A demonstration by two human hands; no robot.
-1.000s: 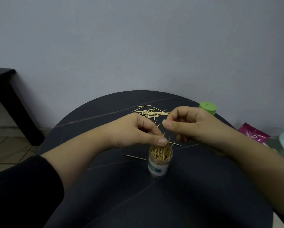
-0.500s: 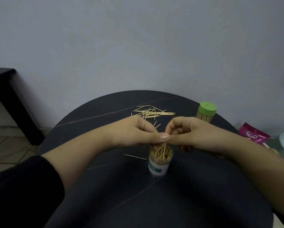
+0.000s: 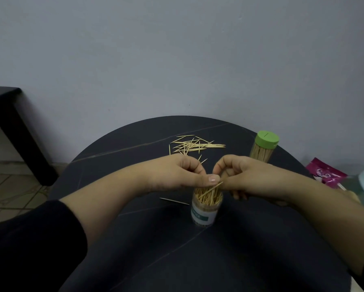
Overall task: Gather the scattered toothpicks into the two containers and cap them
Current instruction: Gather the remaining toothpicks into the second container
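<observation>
2 containers stand on the round black table (image 3: 198,260). The capped container (image 3: 263,148), with its green lid, is at the far right near the rim. The open jar (image 3: 206,207) is near the middle, crammed with toothpicks.

Both hands hover just above the jar's mouth. The right hand (image 3: 242,175) has its fingers curled, and thumb and forefinger seem to pinch the top of 1 slanted toothpick (image 3: 210,189), whose lower end is already among the others in the jar. The left hand (image 3: 177,175) is curled too, thumb tip against the right fingertips; whether it holds anything I cannot tell.

The step in hand is feeding picks into the open jar. Next, I judge, comes letting this pick drop, then reaching for the loose pile (image 3: 192,145) on the far side and the 1 stray pick (image 3: 173,201) lying left of the jar.

Bare tabletop lies on the near side of the jar. Because the capped container sits so close to the rim, a wide right sweep could knock it off.
</observation>
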